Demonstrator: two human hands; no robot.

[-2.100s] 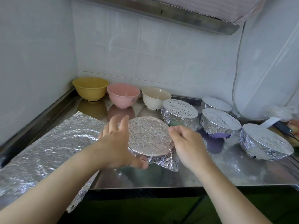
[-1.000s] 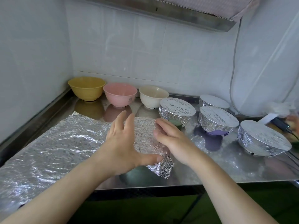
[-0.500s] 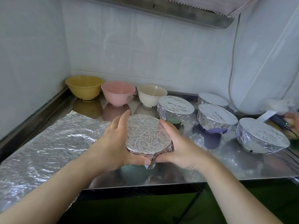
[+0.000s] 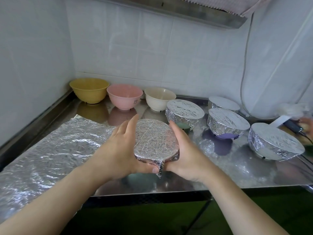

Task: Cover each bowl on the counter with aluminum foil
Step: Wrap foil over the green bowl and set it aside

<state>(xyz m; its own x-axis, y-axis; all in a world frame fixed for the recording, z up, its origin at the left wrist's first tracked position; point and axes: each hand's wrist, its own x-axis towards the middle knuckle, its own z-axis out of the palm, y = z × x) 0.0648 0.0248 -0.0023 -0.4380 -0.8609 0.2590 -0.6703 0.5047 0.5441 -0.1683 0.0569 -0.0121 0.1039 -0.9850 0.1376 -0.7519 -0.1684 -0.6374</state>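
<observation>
A foil-wrapped bowl (image 4: 155, 139) is held tilted above the steel counter (image 4: 237, 170), between both hands. My left hand (image 4: 122, 148) cups its left side with the thumb under the front edge. My right hand (image 4: 184, 153) grips its right side, thumb by a hanging foil flap. Along the back stand a yellow bowl (image 4: 89, 89), a pink bowl (image 4: 124, 95) and a cream bowl (image 4: 160, 97), all uncovered. Several foil-covered bowls sit to the right: one behind my hands (image 4: 184, 112), one purple underneath (image 4: 227, 122), one at the back (image 4: 222, 103), one at far right (image 4: 274, 143).
A large crumpled foil sheet (image 4: 50, 150) lies spread over the counter's left part and hangs over the front edge. A cable and dark plug (image 4: 293, 127) lie at the far right, beside a white curved appliance (image 4: 277, 65). Tiled walls close the left and back.
The hands folded the loose foil down around the bowl, then lifted and tilted it between both palms. The view shifted slightly.
</observation>
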